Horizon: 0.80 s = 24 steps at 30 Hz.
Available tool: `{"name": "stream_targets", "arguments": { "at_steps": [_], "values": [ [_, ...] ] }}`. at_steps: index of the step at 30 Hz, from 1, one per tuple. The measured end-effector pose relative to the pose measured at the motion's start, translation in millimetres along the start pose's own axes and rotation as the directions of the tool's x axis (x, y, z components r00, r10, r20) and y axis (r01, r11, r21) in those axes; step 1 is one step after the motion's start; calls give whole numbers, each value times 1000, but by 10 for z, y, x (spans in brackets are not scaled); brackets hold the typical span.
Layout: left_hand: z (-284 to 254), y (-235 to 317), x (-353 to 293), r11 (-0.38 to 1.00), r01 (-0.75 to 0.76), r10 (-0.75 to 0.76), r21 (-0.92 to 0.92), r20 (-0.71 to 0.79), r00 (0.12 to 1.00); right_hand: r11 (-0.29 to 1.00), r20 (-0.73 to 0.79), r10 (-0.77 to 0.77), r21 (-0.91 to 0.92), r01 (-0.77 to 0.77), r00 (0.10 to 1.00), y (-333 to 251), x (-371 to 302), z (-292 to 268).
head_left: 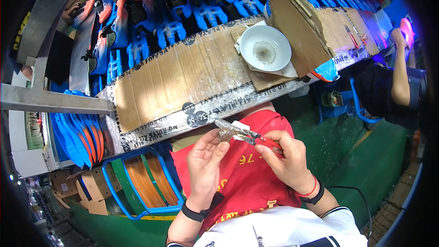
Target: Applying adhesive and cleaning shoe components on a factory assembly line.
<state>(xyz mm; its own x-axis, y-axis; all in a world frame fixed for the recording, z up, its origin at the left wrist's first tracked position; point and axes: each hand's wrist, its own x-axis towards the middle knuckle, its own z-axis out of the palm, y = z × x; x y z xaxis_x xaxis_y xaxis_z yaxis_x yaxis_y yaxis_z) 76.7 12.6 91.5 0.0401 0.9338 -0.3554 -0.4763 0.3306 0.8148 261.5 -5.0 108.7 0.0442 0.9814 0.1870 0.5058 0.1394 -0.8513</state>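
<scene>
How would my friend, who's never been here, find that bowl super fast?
Start at the long cardboard-covered bench in front of the blue fins. Toward its right part, just left of the big upright cardboard flap, sits the bowl. It's round and white with a cloudy grey ring inside, unlike the plain brown cardboard around it.

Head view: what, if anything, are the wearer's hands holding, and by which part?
The right hand holds a metal tool by its red handles. The left hand apparently pinches a small brownish piece; where is unclear.
</scene>
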Motion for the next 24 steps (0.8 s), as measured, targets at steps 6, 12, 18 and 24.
{"name": "stream_targets", "arguments": {
  "at_steps": [6,12,18,24],
  "values": [
    [-2,18,15,999,-24,24,-43,-6,1000,997,-7,57,54,-56,998,-7,-4,-66],
    [-12,17,15,999,-20,19,-44,-19,1000,1000,0,14,-19,-14,1000,-9,30,-83],
    [-38,22,2,997,26,-27,-71,-20,999,996,7,-2,-85,3,1000,-29,47,-79],
    [-53,7,-12,997,45,-43,-61,22,999,997,8,-4,-79,5,1000,-35,59,-69]
  ]
}}
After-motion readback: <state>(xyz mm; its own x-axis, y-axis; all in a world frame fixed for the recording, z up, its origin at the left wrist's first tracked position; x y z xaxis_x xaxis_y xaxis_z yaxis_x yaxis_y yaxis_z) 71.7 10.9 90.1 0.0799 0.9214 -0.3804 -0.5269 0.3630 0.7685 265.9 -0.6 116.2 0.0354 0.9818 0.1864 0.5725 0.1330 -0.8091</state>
